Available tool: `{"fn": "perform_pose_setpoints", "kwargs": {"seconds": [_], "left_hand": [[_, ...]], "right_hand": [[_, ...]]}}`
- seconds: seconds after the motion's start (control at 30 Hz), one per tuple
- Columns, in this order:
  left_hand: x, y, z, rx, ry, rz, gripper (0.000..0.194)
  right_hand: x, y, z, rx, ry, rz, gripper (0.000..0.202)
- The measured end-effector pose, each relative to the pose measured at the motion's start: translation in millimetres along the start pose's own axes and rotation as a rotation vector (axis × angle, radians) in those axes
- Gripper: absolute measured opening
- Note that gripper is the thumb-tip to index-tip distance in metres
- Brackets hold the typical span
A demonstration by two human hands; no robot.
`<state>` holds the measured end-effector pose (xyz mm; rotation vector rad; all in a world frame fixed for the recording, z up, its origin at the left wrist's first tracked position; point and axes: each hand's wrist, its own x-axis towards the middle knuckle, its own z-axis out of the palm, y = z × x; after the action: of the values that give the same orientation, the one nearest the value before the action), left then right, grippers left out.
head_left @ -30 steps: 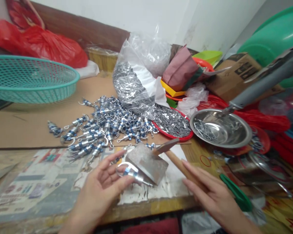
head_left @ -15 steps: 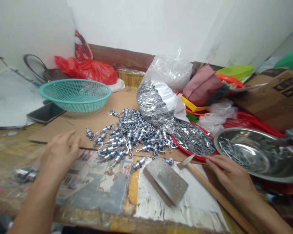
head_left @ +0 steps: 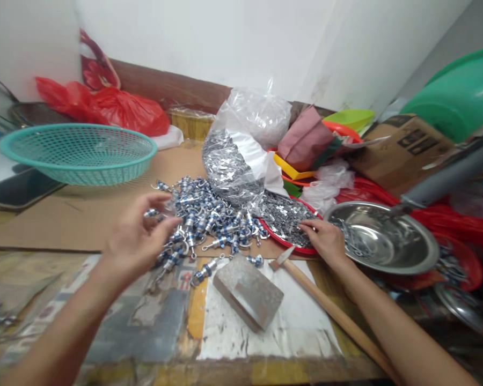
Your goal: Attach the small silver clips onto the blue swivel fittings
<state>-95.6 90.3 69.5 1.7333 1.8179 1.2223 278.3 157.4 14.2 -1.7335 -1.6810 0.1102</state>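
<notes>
My left hand [head_left: 139, 230] is raised at the left edge of a pile of silver-and-blue metal fittings with hooks and rings [head_left: 205, 209]. Its thumb and fingers are curved apart with nothing visible between them. Over at the right, the fingertips of my right hand [head_left: 326, 239] are pinched together at the small flat metal pieces [head_left: 285, 214] in a red tray [head_left: 274, 237]. What they pinch, if anything, is too small to make out. A metal block [head_left: 249, 289] lies in front of the pile, with a wooden-handled hammer [head_left: 322, 297] beside it.
A turquoise mesh basket [head_left: 80, 171] stands at the left on cardboard [head_left: 48, 225]. Behind the red tray is a clear bag of metal pieces [head_left: 229, 161]. A steel bowl [head_left: 398, 262] holding thin metal parts sits at the right, near a grey bar [head_left: 446, 177].
My left hand has moved right and forward to the pile. My right hand has reached forward from beside the hammer to the red tray. The view has swung to the right.
</notes>
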Motion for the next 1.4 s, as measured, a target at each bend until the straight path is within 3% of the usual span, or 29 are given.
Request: {"fn": "perform_pose_setpoints", "kwargs": {"seconds": [0.1,0.13,0.17,0.27,0.33,0.4,0.5,0.6,0.77,0.87,0.97,1.07,1.2,1.33,1.4], "left_hand": [[-45,32,35.0,-0.179,-0.269,0.109,0.027],[-58,38,44.1,-0.273,-0.39,0.085,0.021],[-68,41,51.1,-0.332,-0.44,0.042,0.017],[-83,40,60.7,-0.41,-0.432,-0.02,0.009],[-84,36,61.0,-0.395,-0.393,0.005,0.01],[-85,33,60.7,-0.38,-0.361,0.004,0.019],[-88,32,61.9,-0.42,-0.306,-0.067,0.038],[-89,34,63.3,-0.44,-0.285,-0.099,0.046],[-85,40,60.7,-0.439,-0.276,-0.207,0.036],[-82,43,58.1,-0.465,-0.354,-0.269,0.023],[-82,41,56.2,-0.547,-0.474,-0.266,0.022],[-84,35,54.6,-0.611,-0.499,-0.28,0.019],[-88,30,53.1,-0.716,-0.412,-0.322,0.013],[-90,31,50.7,-0.695,-0.4,-0.288,0.011],[-91,32,48.3,-0.664,-0.417,-0.266,0.011]], "right_hand": [[-6,-14,-4,0.136,0.081,0.074,0.023],[-11,-21,-5,0.199,0.085,0.094,0.026],[-18,-31,-7,0.265,0.076,0.109,0.029],[-49,-70,-13,0.449,-0.001,0.117,0.029],[-75,-100,-18,0.547,-0.07,0.078,0.016],[-99,-126,-21,0.654,-0.111,-0.084,0.01],[-123,-149,-21,0.708,-0.158,-0.269,0.022],[-130,-153,-14,0.778,-0.204,-0.229,0.024],[-132,-149,-6,0.976,-0.235,-0.009,0.023],[-136,-147,-5,1.043,-0.235,0.058,0.023],[-140,-144,-5,1.058,-0.234,0.027,0.023],[-145,-141,-9,0.947,-0.174,-0.145,0.024],[-150,-135,-16,0.602,-0.087,-0.521,0.032],[-149,-129,-20,0.393,-0.092,-0.84,0.027],[-146,-128,-22,0.333,-0.092,-0.923,0.027]]}}
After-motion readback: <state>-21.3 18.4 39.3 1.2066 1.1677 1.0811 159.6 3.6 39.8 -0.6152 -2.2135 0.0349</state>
